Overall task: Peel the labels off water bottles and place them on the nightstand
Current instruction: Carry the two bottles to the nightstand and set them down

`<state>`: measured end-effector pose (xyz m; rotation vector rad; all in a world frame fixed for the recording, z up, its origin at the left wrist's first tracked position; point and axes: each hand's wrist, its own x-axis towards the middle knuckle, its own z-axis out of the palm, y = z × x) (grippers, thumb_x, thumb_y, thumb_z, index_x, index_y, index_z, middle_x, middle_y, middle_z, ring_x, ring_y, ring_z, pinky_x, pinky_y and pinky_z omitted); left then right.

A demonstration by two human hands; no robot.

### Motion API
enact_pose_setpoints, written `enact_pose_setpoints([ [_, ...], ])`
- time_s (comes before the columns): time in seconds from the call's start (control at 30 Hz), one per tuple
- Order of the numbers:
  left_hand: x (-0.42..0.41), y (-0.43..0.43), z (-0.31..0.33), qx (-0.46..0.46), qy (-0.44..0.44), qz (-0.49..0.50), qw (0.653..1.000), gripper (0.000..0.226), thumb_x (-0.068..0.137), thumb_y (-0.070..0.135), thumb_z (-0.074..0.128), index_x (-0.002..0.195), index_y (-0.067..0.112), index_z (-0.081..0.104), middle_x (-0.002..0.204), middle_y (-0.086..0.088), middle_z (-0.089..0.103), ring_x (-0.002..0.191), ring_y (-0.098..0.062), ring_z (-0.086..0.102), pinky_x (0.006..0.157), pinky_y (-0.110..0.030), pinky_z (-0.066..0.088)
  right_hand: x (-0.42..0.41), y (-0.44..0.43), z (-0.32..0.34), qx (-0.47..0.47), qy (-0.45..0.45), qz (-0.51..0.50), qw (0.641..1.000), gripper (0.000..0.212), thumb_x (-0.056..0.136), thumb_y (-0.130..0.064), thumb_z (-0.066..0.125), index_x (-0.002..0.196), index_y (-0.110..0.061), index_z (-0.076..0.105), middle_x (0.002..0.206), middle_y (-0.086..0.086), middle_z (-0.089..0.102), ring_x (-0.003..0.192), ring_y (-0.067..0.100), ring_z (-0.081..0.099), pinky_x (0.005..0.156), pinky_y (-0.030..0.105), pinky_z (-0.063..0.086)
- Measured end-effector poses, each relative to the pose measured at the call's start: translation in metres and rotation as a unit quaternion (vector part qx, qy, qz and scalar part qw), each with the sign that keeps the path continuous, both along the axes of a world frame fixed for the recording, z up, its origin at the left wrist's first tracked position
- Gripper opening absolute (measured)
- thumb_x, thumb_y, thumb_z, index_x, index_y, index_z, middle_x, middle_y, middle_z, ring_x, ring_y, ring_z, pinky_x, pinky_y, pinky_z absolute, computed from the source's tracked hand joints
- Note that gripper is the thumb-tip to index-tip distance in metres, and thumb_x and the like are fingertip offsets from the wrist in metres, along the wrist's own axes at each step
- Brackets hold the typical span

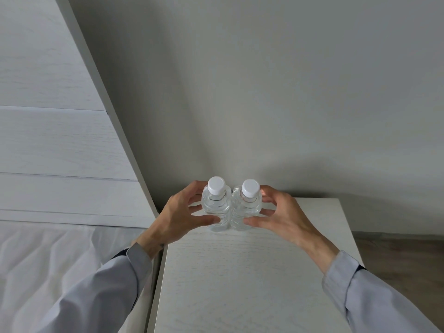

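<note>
Two clear water bottles with white caps stand upright and touching on the far part of the white nightstand point(240, 280). No label shows on either. My left hand point(182, 213) wraps the left bottle point(216, 205), thumb in front and fingers behind. My right hand point(278, 215) grips the right bottle point(246, 207) the same way from the other side.
A white bed with rumpled sheets point(48, 272) lies to the left of the nightstand, below a white panelled headboard point(52, 140). A plain grey wall point(264, 92) rises right behind the bottles. Wooden floor point(398, 255) shows at the right.
</note>
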<state>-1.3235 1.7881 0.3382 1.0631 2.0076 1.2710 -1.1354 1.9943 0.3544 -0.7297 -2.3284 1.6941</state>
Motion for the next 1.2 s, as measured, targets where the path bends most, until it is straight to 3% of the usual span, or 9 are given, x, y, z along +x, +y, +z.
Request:
enact_pose_setpoints([
  [0.17,0.0016,0.0007,0.0040,-0.006,0.010,0.000,1.000,0.071,0.068,0.044,0.094,0.129,0.044,0.058,0.130,0.022,0.072,0.126,-0.001,0.067,0.110,-0.032,0.054,-0.0006,0.0006,0.0010,-0.001,-0.003,0.001,1.000,0.070,0.065,-0.022,0.099,0.128,-0.033,0.068,0.125,-0.012,0.070,0.120,-0.001,0.064,0.096,0.019,0.057],
  [0.5,0.0003,0.0010,0.0045,-0.013,0.018,0.000,1.000,0.070,0.071,0.033,0.097,0.126,0.046,0.057,0.127,0.026,0.071,0.123,0.003,0.067,0.106,-0.023,0.054,-0.0031,0.0026,0.0030,0.011,-0.012,0.001,1.000,0.066,0.064,-0.019,0.099,0.122,-0.036,0.071,0.119,-0.013,0.074,0.115,-0.003,0.066,0.091,0.014,0.057],
  [0.83,-0.0019,0.0014,0.0009,-0.011,0.022,0.001,1.000,0.069,0.072,0.027,0.098,0.126,0.045,0.059,0.127,0.022,0.072,0.123,-0.002,0.068,0.105,-0.025,0.056,-0.0021,0.0032,0.0020,0.006,-0.009,0.001,1.000,0.066,0.062,-0.019,0.100,0.117,-0.042,0.071,0.117,-0.014,0.075,0.115,-0.005,0.066,0.091,0.015,0.058],
  [1.03,0.0000,-0.0003,0.0027,-0.014,0.036,-0.001,0.999,0.070,0.072,0.039,0.096,0.131,0.039,0.058,0.129,0.021,0.072,0.126,-0.003,0.067,0.107,-0.029,0.056,-0.0010,0.0013,-0.0005,0.002,-0.015,0.013,1.000,0.075,0.062,-0.020,0.100,0.129,-0.034,0.067,0.128,-0.016,0.070,0.127,-0.005,0.059,0.100,0.020,0.056],
  [1.2,0.0010,-0.0012,0.0053,-0.023,0.051,-0.001,0.998,0.071,0.072,0.039,0.097,0.130,0.042,0.056,0.129,0.024,0.070,0.126,0.001,0.065,0.106,-0.024,0.055,-0.0006,-0.0016,0.0000,0.000,-0.018,0.016,1.000,0.085,0.060,-0.023,0.100,0.133,-0.046,0.062,0.133,-0.019,0.066,0.130,-0.005,0.056,0.101,0.013,0.052],
])
